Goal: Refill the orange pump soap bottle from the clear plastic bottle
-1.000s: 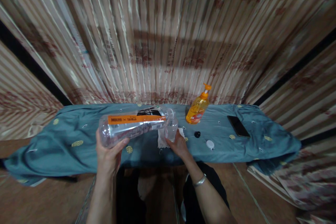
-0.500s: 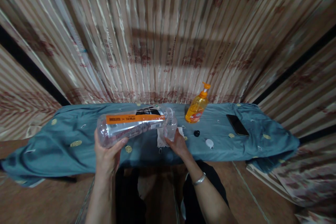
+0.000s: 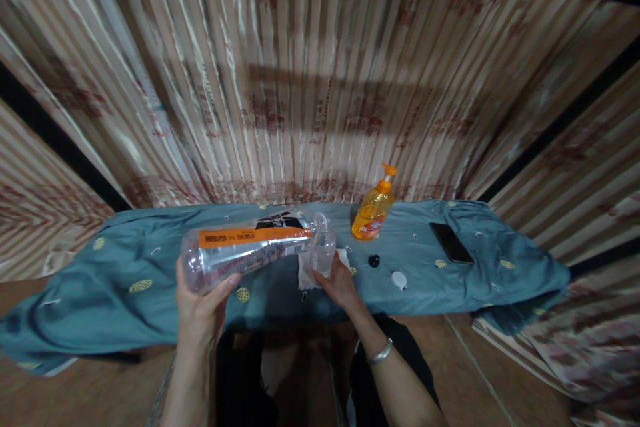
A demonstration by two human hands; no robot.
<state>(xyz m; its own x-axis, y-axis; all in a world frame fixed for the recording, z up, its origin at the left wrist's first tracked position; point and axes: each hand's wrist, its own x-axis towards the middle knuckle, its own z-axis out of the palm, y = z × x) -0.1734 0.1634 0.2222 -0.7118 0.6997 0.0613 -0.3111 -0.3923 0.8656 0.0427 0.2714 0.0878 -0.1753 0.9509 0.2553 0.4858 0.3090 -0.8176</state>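
Since a second ago little has shifted: the left hand (image 3: 200,310) still grips the large clear bottle (image 3: 245,250) tipped on its side, mouth over the small clear cup (image 3: 323,255), which the right hand (image 3: 340,283) steadies on the cloth-covered surface (image 3: 150,260). Whether liquid flows cannot be told. An orange soap dispenser (image 3: 373,213) stands near.

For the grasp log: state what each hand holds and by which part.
Left hand grips the large clear bottle, tipped on its side, at its base end. Right hand holds the small clear bottle by its lower part.
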